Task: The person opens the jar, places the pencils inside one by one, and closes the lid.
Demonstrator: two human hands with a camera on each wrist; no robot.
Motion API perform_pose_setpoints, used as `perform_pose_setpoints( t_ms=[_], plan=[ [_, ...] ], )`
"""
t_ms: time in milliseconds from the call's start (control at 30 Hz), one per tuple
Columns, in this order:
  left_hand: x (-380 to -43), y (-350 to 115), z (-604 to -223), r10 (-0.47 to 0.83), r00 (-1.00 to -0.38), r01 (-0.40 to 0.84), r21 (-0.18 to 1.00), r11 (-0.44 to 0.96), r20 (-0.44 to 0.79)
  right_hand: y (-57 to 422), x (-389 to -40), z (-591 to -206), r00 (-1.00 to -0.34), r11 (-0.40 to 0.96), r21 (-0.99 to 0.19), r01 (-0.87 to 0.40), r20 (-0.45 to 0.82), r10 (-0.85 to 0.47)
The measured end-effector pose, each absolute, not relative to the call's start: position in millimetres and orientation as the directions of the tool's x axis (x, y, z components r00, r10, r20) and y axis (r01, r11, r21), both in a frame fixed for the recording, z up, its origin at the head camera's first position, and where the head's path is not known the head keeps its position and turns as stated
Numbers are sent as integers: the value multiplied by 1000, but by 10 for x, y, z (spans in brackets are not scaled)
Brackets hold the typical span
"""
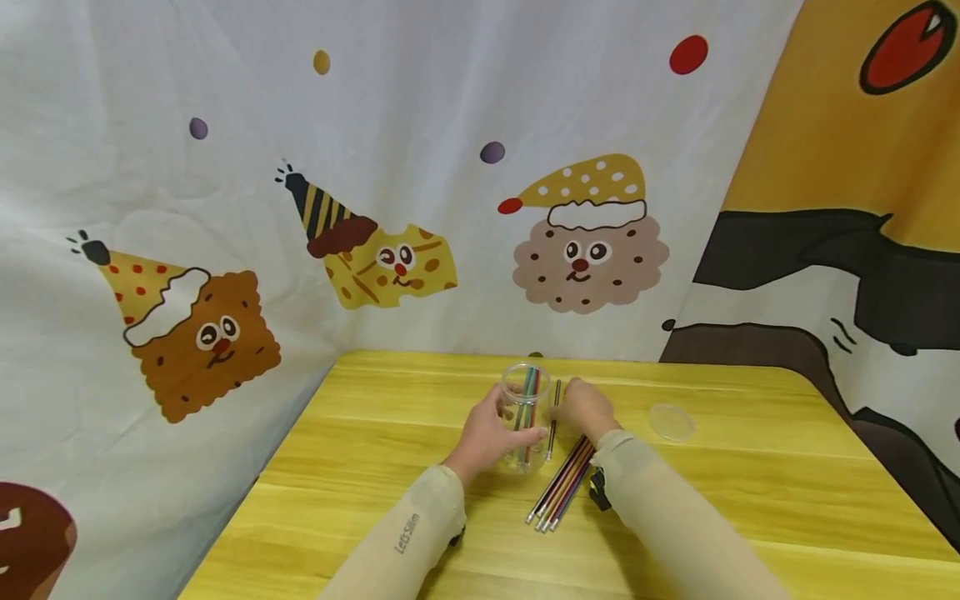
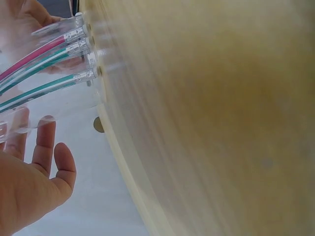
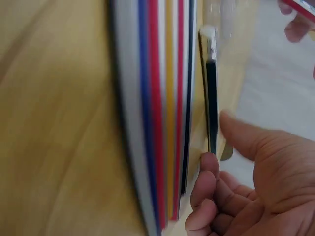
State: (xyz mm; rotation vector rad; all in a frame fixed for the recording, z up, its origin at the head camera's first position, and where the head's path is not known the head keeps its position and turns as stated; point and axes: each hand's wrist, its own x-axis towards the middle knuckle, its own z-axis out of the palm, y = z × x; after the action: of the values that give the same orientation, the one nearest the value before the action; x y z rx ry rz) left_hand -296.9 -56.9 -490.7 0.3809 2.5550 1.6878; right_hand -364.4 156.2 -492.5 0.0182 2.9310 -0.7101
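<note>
My left hand (image 1: 487, 433) grips a clear plastic jar (image 1: 525, 396), the thumb across its near side and the fingers behind. Several pencils (image 1: 531, 387) with green and red stripes stand inside it, seen closer as striped pencils (image 2: 42, 91) in the left wrist view. Just right of the jar, my right hand (image 1: 588, 410) pinches a dark pencil (image 3: 211, 93) between thumb and index finger. Its white eraser end points toward me, slightly off the tabletop; the index finger hides part of the shaft. A bundle of striped pencils (image 1: 558, 492) lies beneath the right wrist.
A round clear lid (image 1: 671, 422) lies on the yellow wood-grain table (image 1: 750, 483), right of the right hand. Behind the table's far edge hangs a white cloth (image 1: 420, 100) printed with cartoon biscuits and cheese. A printed orange and black panel (image 1: 840, 183) continues at the right.
</note>
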Motion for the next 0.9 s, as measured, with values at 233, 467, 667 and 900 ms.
perform_pose_setpoints(
  t_ms=[233, 467, 667, 900],
  plan=[
    [-2955, -561, -4886, 234, -967, 185, 910, 372, 101, 1445, -3620, -4894, -983, 844, -515, 148, -169, 69],
    [-2953, -563, -4881, 236, -967, 179, 913, 366, 95, 1489, -3711, -5046, -988, 822, -555, 128, -139, 61],
    [-2960, -558, -4912, 238, -966, 183, 910, 372, 97, 1604, -3693, -4890, -993, 668, -740, 77, -113, -11],
    [-2972, -578, -4909, 244, -965, 186, 911, 369, 98, 1839, -3592, -4314, -999, 446, -894, -37, 46, 9]
  ],
)
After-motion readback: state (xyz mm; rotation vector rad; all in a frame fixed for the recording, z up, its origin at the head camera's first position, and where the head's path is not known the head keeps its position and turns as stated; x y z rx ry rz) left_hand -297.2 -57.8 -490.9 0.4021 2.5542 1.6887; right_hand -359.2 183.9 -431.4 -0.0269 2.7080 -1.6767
